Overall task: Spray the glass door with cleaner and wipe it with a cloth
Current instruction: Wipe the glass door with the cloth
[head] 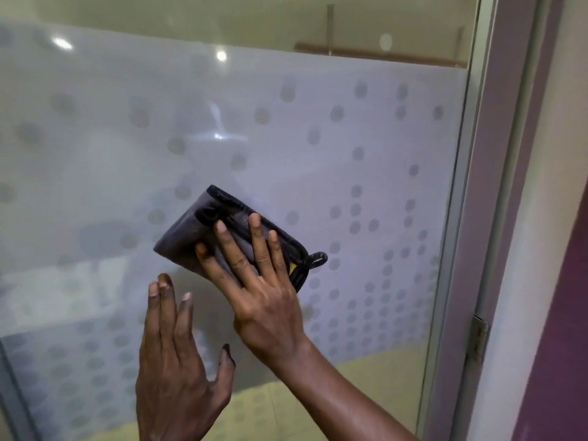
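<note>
While right hand (261, 281) presses folded cloth (203, 230) flat on frosted glass door (366, 148), left hand (178, 361) spread wide

Purple wall (553, 281) beside grey door frame (496, 186).

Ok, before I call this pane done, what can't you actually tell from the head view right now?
- Spray bottle: nowhere in the head view, so its whereabouts are unknown.
- Glass under the cloth: covered by it and the right hand.
- Streaks or wet cleaner on the glass door: frosting, dots and light reflections mask them.
- Whether the left hand touches the glass: only its back shows.
- Door bottom and left side: cut off by the frame edges.
</note>
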